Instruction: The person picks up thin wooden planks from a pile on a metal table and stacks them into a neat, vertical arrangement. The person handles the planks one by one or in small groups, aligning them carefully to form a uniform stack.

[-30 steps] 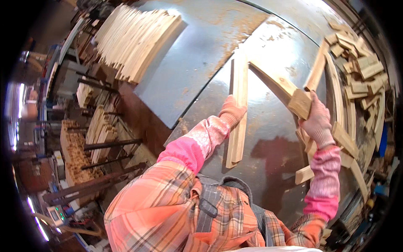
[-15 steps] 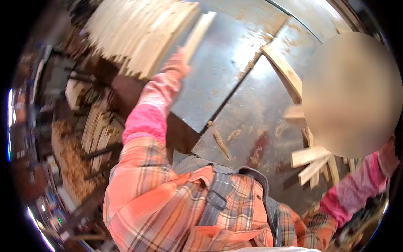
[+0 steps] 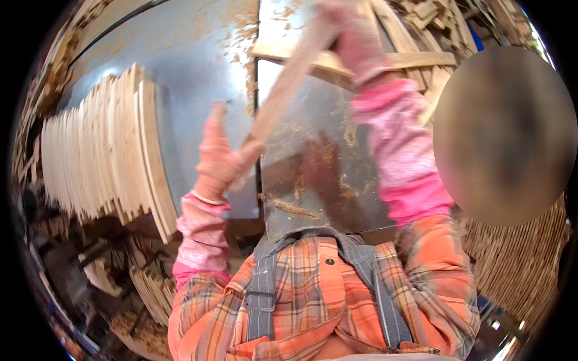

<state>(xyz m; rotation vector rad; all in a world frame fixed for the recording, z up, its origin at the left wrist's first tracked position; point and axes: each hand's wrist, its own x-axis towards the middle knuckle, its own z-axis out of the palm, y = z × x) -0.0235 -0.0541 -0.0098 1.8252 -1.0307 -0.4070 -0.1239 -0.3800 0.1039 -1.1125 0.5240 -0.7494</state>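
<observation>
Head view showed a long pale wooden strip (image 3: pixel 289 84) lifted above the grey metal counter (image 3: pixel 198 90), both pink-gloved hands clamped on it: left hand (image 3: pixel 220 162) low, right hand (image 3: pixel 355 39) high. A loose grip could have dropped it onto the stacked pale wooden slats (image 3: pixel 102 150).

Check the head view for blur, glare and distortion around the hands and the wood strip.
Head view: right hand and the wood strip it holds are motion-smeared; left hand is sharper. Bright glare washes the metal table top. Fisheye bends the stacked slats near the rim.
</observation>
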